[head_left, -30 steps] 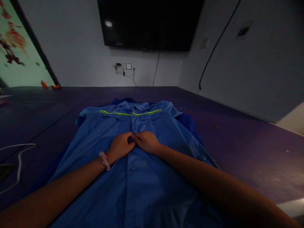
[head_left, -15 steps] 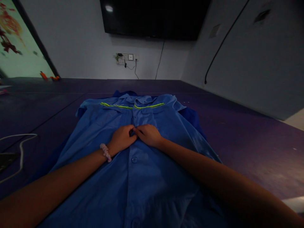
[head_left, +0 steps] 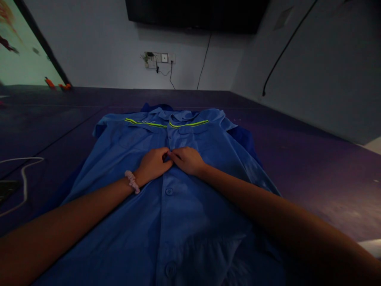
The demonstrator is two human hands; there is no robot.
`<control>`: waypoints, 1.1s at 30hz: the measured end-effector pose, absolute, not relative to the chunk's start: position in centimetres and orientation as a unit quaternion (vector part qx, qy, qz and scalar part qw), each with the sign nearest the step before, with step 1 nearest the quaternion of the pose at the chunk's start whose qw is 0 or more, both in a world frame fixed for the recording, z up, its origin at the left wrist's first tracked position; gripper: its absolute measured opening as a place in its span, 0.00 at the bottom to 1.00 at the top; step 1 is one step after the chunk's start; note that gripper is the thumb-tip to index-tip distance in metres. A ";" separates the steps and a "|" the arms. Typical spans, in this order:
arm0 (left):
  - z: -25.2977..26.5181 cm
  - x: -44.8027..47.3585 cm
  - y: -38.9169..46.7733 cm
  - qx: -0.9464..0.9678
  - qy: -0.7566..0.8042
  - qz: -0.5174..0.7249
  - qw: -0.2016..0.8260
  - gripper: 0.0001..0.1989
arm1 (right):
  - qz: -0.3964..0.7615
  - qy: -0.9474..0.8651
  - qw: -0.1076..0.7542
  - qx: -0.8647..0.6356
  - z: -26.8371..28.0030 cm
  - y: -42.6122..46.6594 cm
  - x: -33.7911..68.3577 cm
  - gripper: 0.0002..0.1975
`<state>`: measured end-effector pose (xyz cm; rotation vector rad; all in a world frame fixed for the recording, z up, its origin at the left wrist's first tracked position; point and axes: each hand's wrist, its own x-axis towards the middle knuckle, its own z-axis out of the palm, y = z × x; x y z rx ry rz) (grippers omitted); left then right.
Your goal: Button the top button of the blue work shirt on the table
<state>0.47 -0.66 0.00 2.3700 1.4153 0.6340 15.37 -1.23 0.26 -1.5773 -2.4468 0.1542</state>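
Observation:
A blue work shirt (head_left: 190,206) with yellow-green stripes across the chest lies front side up, its collar pointing away from me. My left hand (head_left: 154,163), with a pink scrunchie (head_left: 132,182) at the wrist, pinches the front placket at mid-chest. Right against it, my right hand (head_left: 187,160) pinches the same placket, fingertips meeting. Whatever button sits between the fingers is hidden. Below the hands, one button (head_left: 169,191) shows on the placket, and another button (head_left: 170,269) lies nearer to me.
Darker blue cloth (head_left: 242,137) shows under the shirt on a purple surface (head_left: 297,159). A white cable (head_left: 24,182) curls at the left. A wall with sockets (head_left: 160,58) and a black screen (head_left: 193,14) stands beyond. Small orange objects (head_left: 58,84) sit far left.
The camera view has tilted down slightly, so everything sits higher in the picture. Both hands stay pinched at the same spot on the placket.

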 end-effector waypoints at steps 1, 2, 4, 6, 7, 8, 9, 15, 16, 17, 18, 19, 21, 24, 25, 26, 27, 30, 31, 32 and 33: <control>0.0 0.5 -0.7 0.827 0.494 0.221 0.152 0.04 | 0.053 -0.834 0.114 -0.537 0.3 -1.2 15.4 0.23; 0.1 0.5 -0.7 0.827 0.494 0.220 0.151 0.04 | 0.053 -0.835 0.115 -0.536 0.2 -1.2 15.4 0.23; 0.2 0.5 -0.7 0.827 0.496 0.221 0.148 0.04 | 0.055 -0.835 0.116 -0.535 0.2 -1.2 15.4 0.23; 0.1 0.5 -0.7 0.826 0.495 0.225 0.146 0.04 | 0.056 -0.835 0.115 -0.535 0.2 -1.1 15.4 0.23; 0.1 0.5 -0.7 0.827 0.494 0.226 0.146 0.04 | 0.056 -0.835 0.114 -0.535 0.2 -1.1 15.4 0.23; 0.0 0.5 -0.6 0.828 0.492 0.227 0.146 0.04 | 0.056 -0.835 0.114 -0.536 0.1 -1.1 15.4 0.23; 0.0 0.5 -0.6 0.829 0.489 0.228 0.147 0.04 | 0.055 -0.835 0.115 -0.536 0.1 -1.1 15.4 0.23; 0.0 0.5 -0.6 0.828 0.491 0.226 0.148 0.05 | 0.052 -0.837 0.118 -0.532 0.1 -1.1 15.4 0.23; 0.0 0.5 -0.7 0.829 0.490 0.227 0.147 0.05 | 0.052 -0.837 0.119 -0.531 0.1 -1.1 15.4 0.23; 0.0 0.4 -0.6 0.830 0.487 0.229 0.146 0.05 | 0.052 -0.837 0.120 -0.531 0.1 -1.1 15.4 0.23; 0.0 0.4 -0.6 0.831 0.484 0.232 0.144 0.05 | 0.052 -0.837 0.122 -0.530 0.1 -1.1 15.4 0.23; 0.0 0.4 -0.6 0.832 0.481 0.234 0.143 0.04 | 0.051 -0.837 0.124 -0.531 0.1 -1.0 15.4 0.23; -0.1 0.4 -0.6 0.834 0.478 0.235 0.141 0.04 | 0.050 -0.837 0.130 -0.530 0.1 -1.1 15.4 0.23; -0.1 0.3 -0.6 0.835 0.475 0.241 0.140 0.05 | 0.048 -0.837 0.137 -0.528 0.1 -1.1 15.5 0.22; -0.1 0.3 -0.6 0.834 0.475 0.243 0.140 0.05 | 0.048 -0.837 0.137 -0.528 0.1 -1.2 15.5 0.22; 0.0 0.3 -0.6 0.834 0.474 0.244 0.140 0.05 | 0.049 -0.837 0.137 -0.528 0.1 -1.2 15.5 0.22; 0.0 0.4 -0.7 0.835 0.473 0.244 0.140 0.04 | 0.050 -0.837 0.137 -0.528 0.1 -1.2 15.5 0.22; 0.1 0.4 -0.7 0.837 0.470 0.243 0.143 0.04 | 0.053 -0.837 0.139 -0.527 0.1 -1.1 15.5 0.22; 0.1 0.4 -0.7 0.837 0.469 0.243 0.143 0.04 | 0.053 -0.837 0.141 -0.527 0.0 -1.1 15.5 0.22; 0.1 0.4 -0.7 0.837 0.468 0.244 0.143 0.04 | 0.052 -0.836 0.143 -0.526 0.0 -1.1 15.5 0.22; 0.1 0.4 -0.6 0.837 0.468 0.244 0.142 0.04 | 0.051 -0.836 0.145 -0.526 -0.1 -1.0 15.5 0.22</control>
